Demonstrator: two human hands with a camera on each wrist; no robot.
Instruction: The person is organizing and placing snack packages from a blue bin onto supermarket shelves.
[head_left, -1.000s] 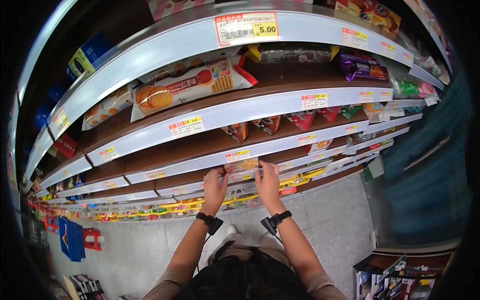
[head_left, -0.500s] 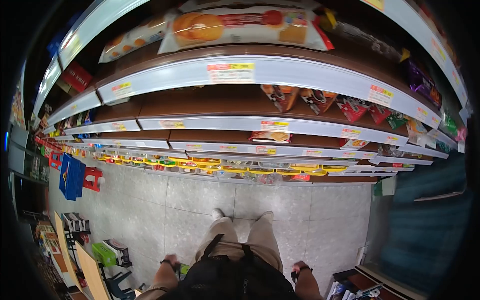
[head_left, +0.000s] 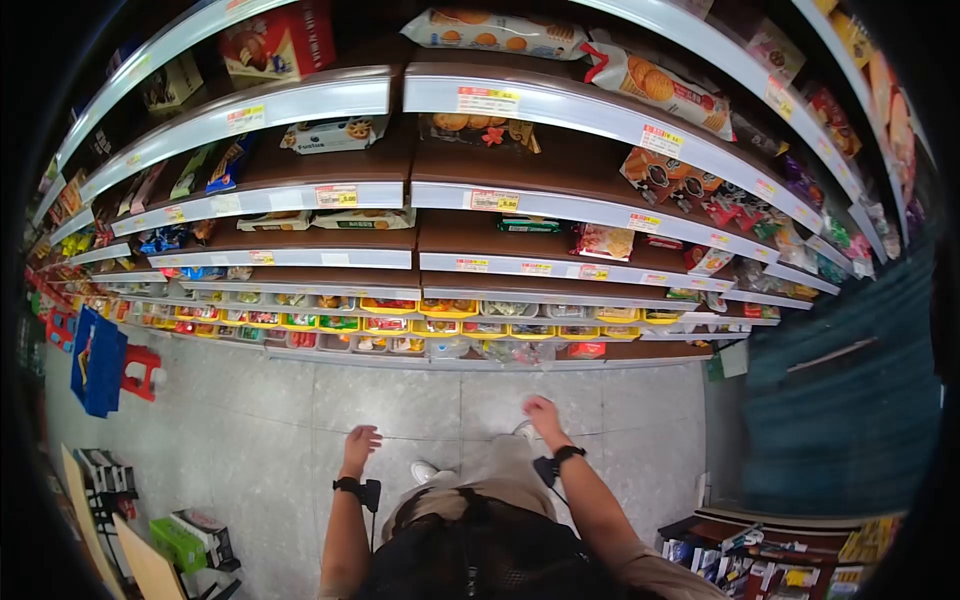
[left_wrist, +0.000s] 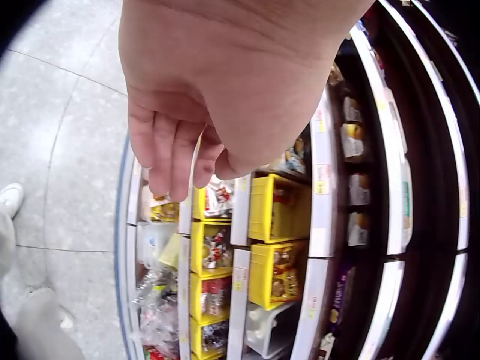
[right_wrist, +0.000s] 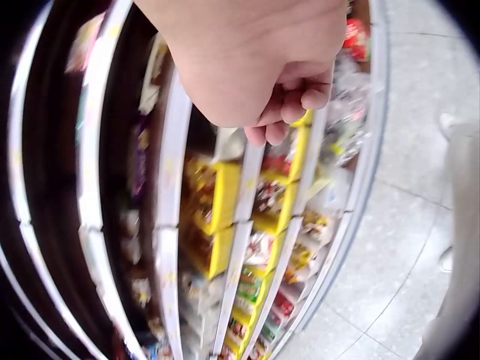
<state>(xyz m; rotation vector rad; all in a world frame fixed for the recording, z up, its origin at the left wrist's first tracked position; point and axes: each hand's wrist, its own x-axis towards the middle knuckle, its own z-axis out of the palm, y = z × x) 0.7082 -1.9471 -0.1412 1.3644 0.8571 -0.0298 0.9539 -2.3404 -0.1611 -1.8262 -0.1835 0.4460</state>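
Note:
My left hand (head_left: 360, 450) hangs over the floor in front of my body, its fingers loosely bent and holding nothing. To the right, my right hand (head_left: 543, 418) is also empty, with fingers relaxed above my shoe. Both are apart from the shelves in the head view. A red and yellow snack packet (head_left: 603, 241) lies on a lower shelf ahead. Yellow bins (left_wrist: 279, 274) of small wrapped snacks appear beyond the fingers in the left wrist view. The right wrist view has similar yellow bins (right_wrist: 223, 210) below the hand.
Long shelves with white price rails (head_left: 530, 205) curve across the front. Biscuit packs (head_left: 650, 80) lie higher up, and a red box (head_left: 275, 45) stands at upper left. A blue crate (head_left: 97, 360) and red stool (head_left: 140, 372) stand left. A dark teal curtain-like surface (head_left: 820, 420) hangs right.
Both hands left the small packet on the lower shelf, dropped to my sides, then rose in front of my body. The head view has shifted left along the shelves.

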